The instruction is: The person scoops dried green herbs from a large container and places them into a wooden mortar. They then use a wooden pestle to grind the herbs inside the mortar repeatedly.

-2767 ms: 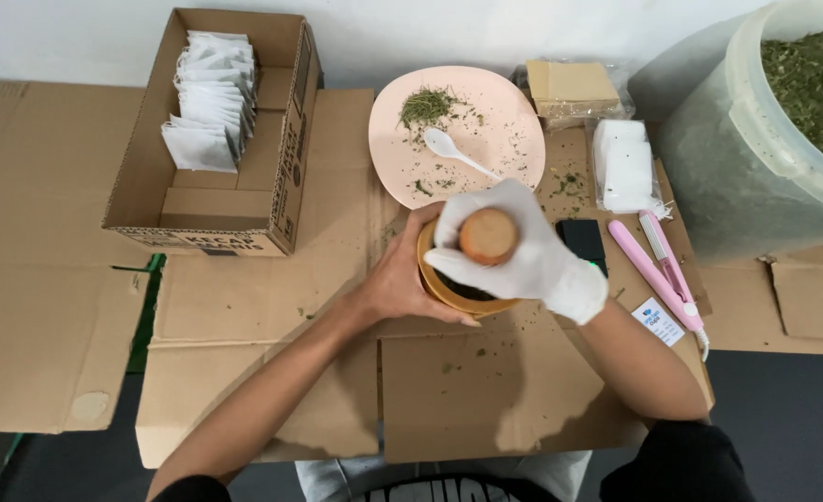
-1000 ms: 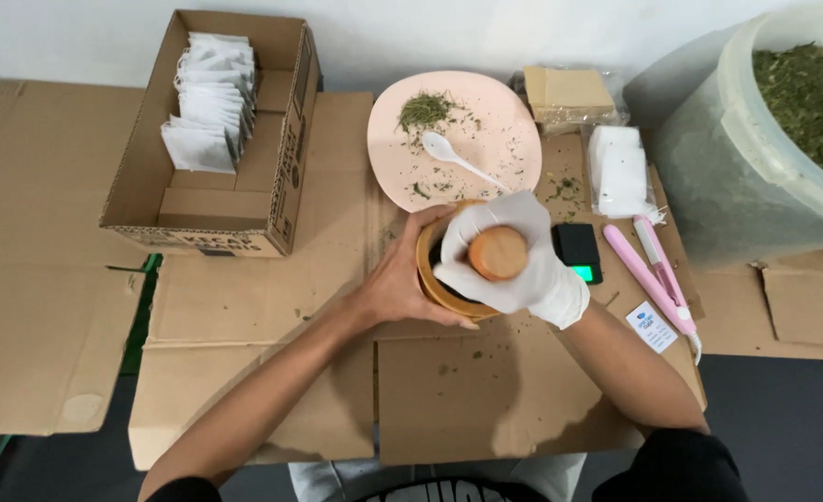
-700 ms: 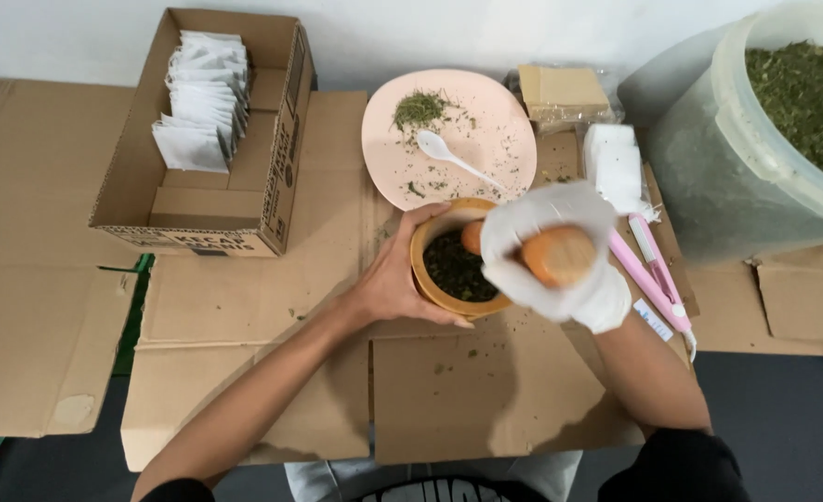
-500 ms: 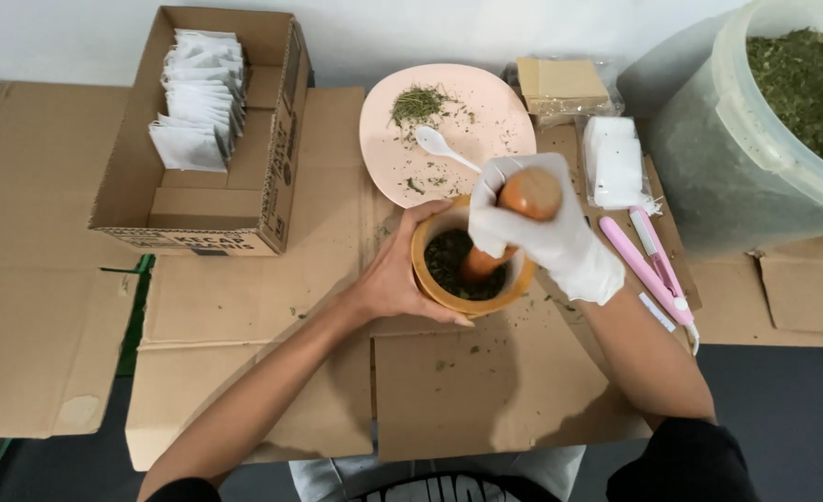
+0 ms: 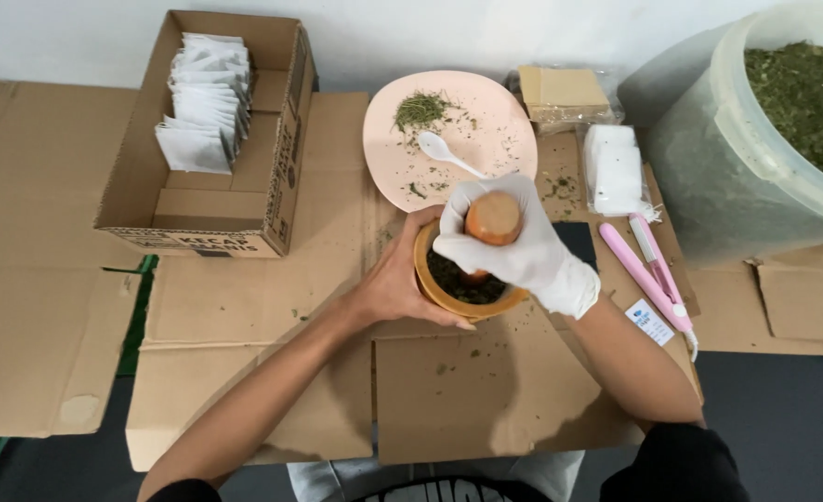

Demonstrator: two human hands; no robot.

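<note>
Bare left hand [image 5: 395,284] cups wooden mortar [image 5: 462,296] at cardboard sheet's middle. Gloved right hand [image 5: 513,246] wraps wooden pestle [image 5: 491,221], tip in dark herbs. Beyond: pink plate [image 5: 500,139] with white spoon [image 5: 448,153]; carton of white sachets [image 5: 202,102] at far-left corner.

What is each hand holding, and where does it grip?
The gloved right hand grips the wooden pestle around its upper end. The bare left hand clasps the outer side wall of the wooden mortar.

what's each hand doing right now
Left hand: bare, wrapped around the side of the wooden mortar.
Right hand: gloved, closed on the wooden pestle.
</note>
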